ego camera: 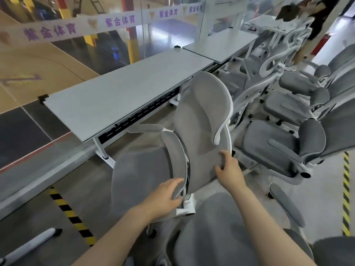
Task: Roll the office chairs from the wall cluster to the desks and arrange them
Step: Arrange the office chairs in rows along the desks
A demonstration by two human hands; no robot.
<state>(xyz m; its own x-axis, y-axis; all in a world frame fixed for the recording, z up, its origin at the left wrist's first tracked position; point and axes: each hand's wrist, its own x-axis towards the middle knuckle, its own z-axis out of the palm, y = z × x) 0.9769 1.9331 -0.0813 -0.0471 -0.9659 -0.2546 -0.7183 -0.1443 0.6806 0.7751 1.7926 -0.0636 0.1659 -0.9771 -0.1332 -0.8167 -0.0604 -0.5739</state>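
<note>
A grey mesh office chair (201,120) with a white frame stands in front of me, its backrest turned toward me and its seat facing the long white desk (119,93). My left hand (165,196) grips the left edge of the backrest low down, fingers curled round the rim. At the backrest's lower right edge, my right hand (228,169) holds the mesh rim between thumb and fingers. A second grey chair seat (215,223) lies just below my arms.
Several grey chairs (284,146) crowd the right side, more stand further back (288,54). A second white desk (221,43) continues the row. A glass wall (67,60) runs behind the desks. Yellow-black floor tape (71,214) marks the grey floor. A white chair leg (38,240) lies at lower left.
</note>
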